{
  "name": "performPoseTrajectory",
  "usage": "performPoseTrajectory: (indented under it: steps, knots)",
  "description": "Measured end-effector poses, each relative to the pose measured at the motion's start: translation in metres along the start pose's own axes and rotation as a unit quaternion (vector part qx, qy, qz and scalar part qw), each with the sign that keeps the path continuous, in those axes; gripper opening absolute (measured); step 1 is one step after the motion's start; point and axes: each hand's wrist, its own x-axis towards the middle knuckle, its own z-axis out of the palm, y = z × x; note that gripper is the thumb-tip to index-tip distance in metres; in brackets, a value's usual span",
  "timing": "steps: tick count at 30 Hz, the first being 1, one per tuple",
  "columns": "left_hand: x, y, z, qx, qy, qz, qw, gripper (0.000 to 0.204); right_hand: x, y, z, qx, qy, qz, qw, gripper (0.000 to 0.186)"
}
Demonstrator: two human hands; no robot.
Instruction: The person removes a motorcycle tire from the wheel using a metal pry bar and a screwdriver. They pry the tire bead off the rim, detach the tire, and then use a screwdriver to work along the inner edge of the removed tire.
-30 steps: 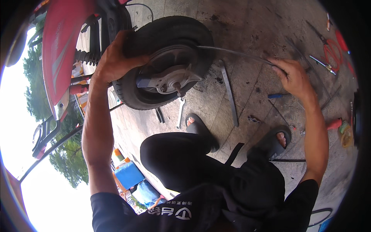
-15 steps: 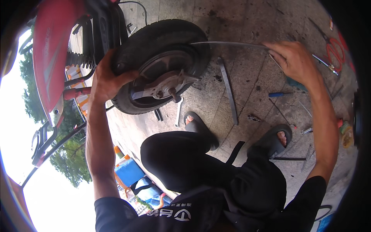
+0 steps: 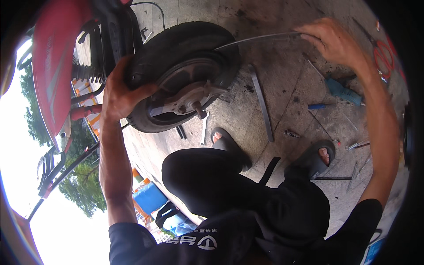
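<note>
My left hand (image 3: pixel 120 95) grips the near-left side of a black tyre (image 3: pixel 176 42) on a wheel with a rusty hub assembly (image 3: pixel 185 99), attached to a red scooter (image 3: pixel 55 66). My right hand (image 3: pixel 327 42), at the upper right, is closed on a long thin metal bar (image 3: pixel 256 38). The bar's far end is tucked at the tyre's inner edge, by the rim. A spanner (image 3: pixel 205 130) and a longer flat steel bar (image 3: pixel 260 101) lie on the paving below and beside the wheel.
On the paving (image 3: pixel 229 110) lie a blue-handled screwdriver (image 3: pixel 316 107), a teal power tool (image 3: pixel 340 90), red-handled shears (image 3: pixel 383 59) and several rods. My sandalled feet (image 3: pixel 322 157) and bent knee (image 3: pixel 190 172) are below the wheel. A blue padded object (image 3: pixel 150 196) lies at the lower left.
My right hand has moved up and slightly back, raising the bar's near end and uncovering the teal tool. My left hand and the tyre sit a little lower and further left than a second ago.
</note>
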Motion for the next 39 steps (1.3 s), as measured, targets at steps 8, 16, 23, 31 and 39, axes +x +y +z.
performPoseTrajectory:
  steps: [8,16,23,31,39]
  knots:
    - [0.002,-0.009,0.001,-0.039,0.020,-0.013,0.999,0.074,0.029,-0.035,-0.001,-0.018,-0.060,0.067,0.996,0.025]
    - [-0.002,-0.004,0.006,-0.053,0.044,-0.036,0.997,0.073,-0.039,-0.164,0.109,0.449,-0.046,0.388,0.804,0.025]
    - [-0.012,0.015,0.012,0.019,0.062,-0.036,0.997,0.074,-0.025,-0.254,0.216,0.804,-0.168,0.306,0.481,0.015]
    - [-0.018,0.025,0.013,0.037,0.043,-0.004,0.998,0.073,-0.139,-0.175,0.174,0.458,0.020,0.270,0.847,0.018]
    - [-0.071,0.037,0.017,0.033,-0.056,0.088,0.994,0.077,-0.190,-0.120,0.125,0.269,0.156,0.372,0.875,0.032]
